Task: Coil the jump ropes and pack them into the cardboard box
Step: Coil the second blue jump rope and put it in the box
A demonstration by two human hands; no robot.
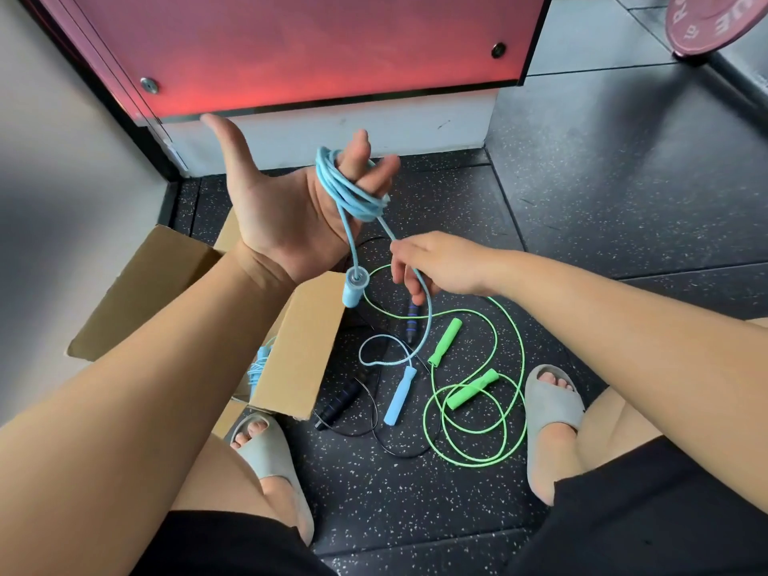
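Tension first — with blue rope (347,193) pinched in right hand (436,264), lay even turns round straight, spread fingers of left hand (274,201).

Clothing: you wear black shorts (648,517), plain fabric, both legs in view. Footwear: grey slip-on sandals, one broad moulded strap each, toes showing: left sandal (272,453), right sandal (552,405). Forearms and knees bare.
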